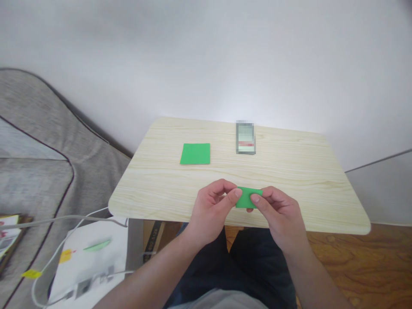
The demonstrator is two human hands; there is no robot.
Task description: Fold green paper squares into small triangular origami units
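Note:
Between my two hands is a small green piece of folded paper (245, 201), held up over the front part of the table. My left hand (214, 208) pinches its left end, with the thumb on the near face. On the right end my right hand (283, 212) has its thumb pressed on the face and its fingers behind. The fingers partly hide the back of the paper. A stack of green paper sheets (195, 153) lies flat on the table, farther back and to the left.
A pale wood-grain table (144, 189) spans the middle. Near its back edge lies a blurred-out phone-like object (245, 138). A grey sofa (86, 171) stands at the left. Below it, a white surface (106, 229) bears cables and a power adapter (83, 287).

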